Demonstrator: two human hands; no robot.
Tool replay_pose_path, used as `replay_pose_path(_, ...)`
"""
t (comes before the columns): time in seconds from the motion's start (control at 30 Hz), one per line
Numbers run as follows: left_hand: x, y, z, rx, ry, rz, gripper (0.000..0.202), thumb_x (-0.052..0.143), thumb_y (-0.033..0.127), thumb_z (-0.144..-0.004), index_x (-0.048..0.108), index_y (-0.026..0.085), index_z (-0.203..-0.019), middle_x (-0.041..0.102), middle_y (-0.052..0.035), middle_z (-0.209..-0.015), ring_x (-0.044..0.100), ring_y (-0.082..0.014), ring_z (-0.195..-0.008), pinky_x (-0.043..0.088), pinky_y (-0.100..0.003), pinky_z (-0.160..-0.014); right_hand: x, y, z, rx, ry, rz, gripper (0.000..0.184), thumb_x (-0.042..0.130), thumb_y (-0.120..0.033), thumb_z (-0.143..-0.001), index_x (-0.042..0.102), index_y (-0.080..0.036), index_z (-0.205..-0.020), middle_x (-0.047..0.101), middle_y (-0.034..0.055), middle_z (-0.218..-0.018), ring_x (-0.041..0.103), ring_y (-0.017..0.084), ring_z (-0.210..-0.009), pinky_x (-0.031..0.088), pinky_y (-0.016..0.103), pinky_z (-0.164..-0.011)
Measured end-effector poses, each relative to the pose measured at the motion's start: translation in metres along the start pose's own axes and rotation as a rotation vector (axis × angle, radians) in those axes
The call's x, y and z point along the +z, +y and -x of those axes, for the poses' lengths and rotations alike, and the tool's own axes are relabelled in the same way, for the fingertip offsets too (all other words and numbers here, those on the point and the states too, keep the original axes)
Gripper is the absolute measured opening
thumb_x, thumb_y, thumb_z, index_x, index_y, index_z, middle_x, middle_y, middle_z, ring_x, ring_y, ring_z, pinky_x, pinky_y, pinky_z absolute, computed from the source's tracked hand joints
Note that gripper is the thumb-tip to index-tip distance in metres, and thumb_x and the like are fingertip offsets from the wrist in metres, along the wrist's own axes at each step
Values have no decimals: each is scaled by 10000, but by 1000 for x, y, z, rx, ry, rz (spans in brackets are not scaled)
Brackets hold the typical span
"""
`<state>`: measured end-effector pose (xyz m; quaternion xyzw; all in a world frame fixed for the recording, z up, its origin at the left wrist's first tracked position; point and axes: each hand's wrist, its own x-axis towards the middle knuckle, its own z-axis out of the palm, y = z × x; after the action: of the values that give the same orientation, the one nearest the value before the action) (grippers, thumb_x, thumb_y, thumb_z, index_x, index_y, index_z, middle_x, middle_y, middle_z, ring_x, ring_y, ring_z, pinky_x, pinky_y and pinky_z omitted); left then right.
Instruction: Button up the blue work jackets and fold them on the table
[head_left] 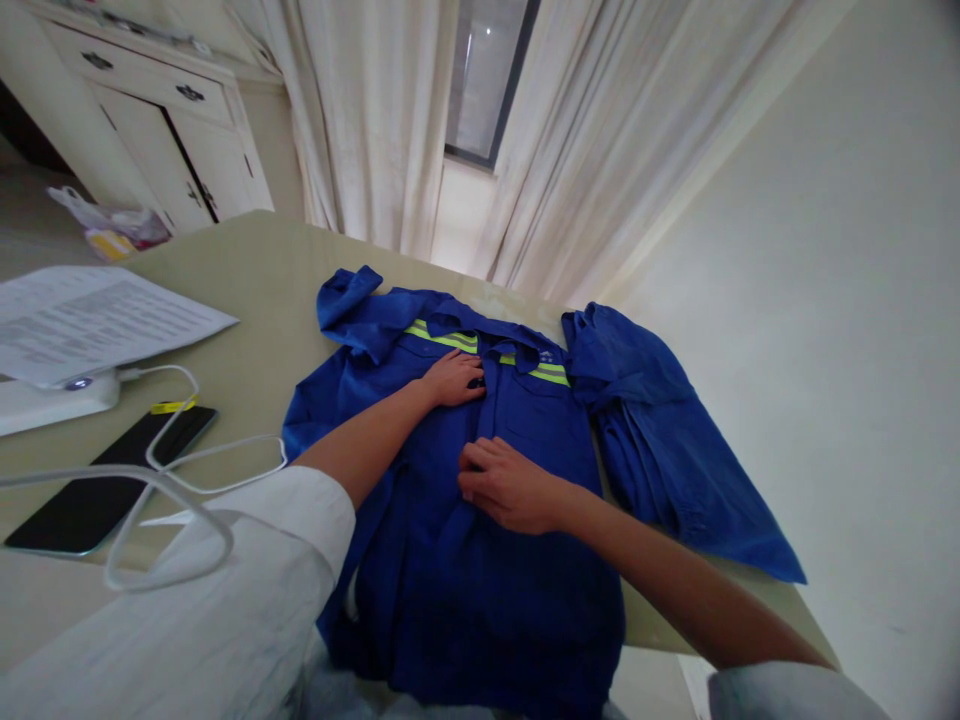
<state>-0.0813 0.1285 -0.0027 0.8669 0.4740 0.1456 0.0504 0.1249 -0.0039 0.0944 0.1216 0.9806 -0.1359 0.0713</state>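
A blue work jacket (540, 430) with yellow-green and grey reflective stripes lies front side up on the table, its lower part hanging toward me over the near edge. My left hand (452, 379) rests on the chest beside the front placket, fingers stretched over the cloth. Lower down, my right hand (517, 487) has its fingers curled together at the front edge, pinching the fabric; the fingertips are partly hidden. One sleeve (349, 305) is bent at the upper left. To the right lies another blue piece of cloth (667, 430), folded, possibly the other sleeve or a second garment.
On the table (262, 270), left of the jacket, are printed papers (112, 320), a white device (60, 400), a black phone (112, 480) and a looping white cable (180, 475). A white wall (847, 300) stands close on the right. Curtains (375, 120) hang behind.
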Motion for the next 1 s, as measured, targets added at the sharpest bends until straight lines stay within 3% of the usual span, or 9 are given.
replay_pose_path(0.17, 1, 0, -1, 14, 2, 1, 387, 525, 483, -1009, 733, 225, -1209, 652, -92, -1438, 542, -275, -1408, 287, -491, -1267, 12, -50, 13, -89, -12, 66, 73, 583, -239, -1008, 626, -189, -976, 608, 79, -1089, 495, 213, -958, 355, 360, -831)
replay_pose_path(0.37, 0, 0, 0, 2, 9, -14, 406, 489, 454, -1028, 713, 206, -1259, 649, -113, -1431, 542, -288, -1406, 302, -509, -1260, 54, -104, 21, -339, 121, 60, 182, 580, -275, -1029, 609, -211, -861, 615, 23, -943, 509, 176, -814, 349, 341, -687)
replay_pose_path(0.43, -4, 3, 1, 3, 19, -27, 404, 477, 441, -1033, 709, 206, -1266, 640, -117, -1440, 546, -294, -1397, 313, -519, -1252, 62, -101, 19, -259, 171, 97, 184, 571, -253, -1030, 603, -208, -855, 631, 24, -923, 514, 177, -794, 360, 347, -679)
replay_pose_path(0.5, -9, 9, 2, -12, 19, -47, 388, 470, 415, -1035, 714, 203, -1249, 656, -122, -1407, 574, -299, -1356, 376, -502, -1208, 63, -88, 18, -74, 238, 61, 155, 561, -322, -1048, 627, -203, -973, 671, 57, -1037, 555, 193, -886, 410, 348, -746)
replay_pose_path(0.6, -15, 28, 6, -111, -18, -65, 359, 451, 356, -1031, 733, 207, -1196, 685, -123, -1360, 628, -298, -1272, 456, -481, -1126, 57, -67, 19, 220, 289, -21, 373, 616, -530, -1013, 623, -183, -1150, 674, 106, -1160, 578, 241, -1014, 454, 372, -856)
replay_pose_path(0.67, -15, 43, 14, -197, -34, -53, 397, 455, 383, -1025, 705, 218, -1286, 607, -131, -1501, 578, -336, -1351, 408, -559, -1165, 56, -61, 21, 340, 231, -31, 426, 666, -564, -970, 631, -179, -1150, 676, 105, -1120, 583, 256, -1004, 461, 374, -851)
replay_pose_path(0.8, -5, 62, 35, -299, -95, 17, 675, 482, 554, -991, 458, 248, -1592, 307, -127, -1729, 244, -500, -1564, 128, -835, -1178, 56, -63, 22, 419, 83, 37, 229, 540, -364, -1047, 663, -177, -1004, 678, 98, -1000, 595, 240, -944, 446, 362, -814)
replay_pose_path(0.9, 3, 58, 39, -289, -102, 33, 697, 464, 564, -996, 411, 269, -1625, 232, -119, -1754, 116, -512, -1596, 43, -875, -1153, 53, -62, 18, 408, 49, 76, 221, 568, -364, -1028, 664, -168, -991, 676, 115, -1000, 597, 254, -952, 441, 377, -821)
replay_pose_path(1.0, 4, 48, 25, -265, -97, 22, 661, 453, 550, -1001, 437, 290, -1609, 205, -111, -1761, 108, -504, -1601, 29, -876, -1147, 43, -50, 11, 442, 60, 41, 180, 646, -340, -997, 651, -164, -1035, 677, 111, -1059, 596, 246, -989, 437, 355, -831)
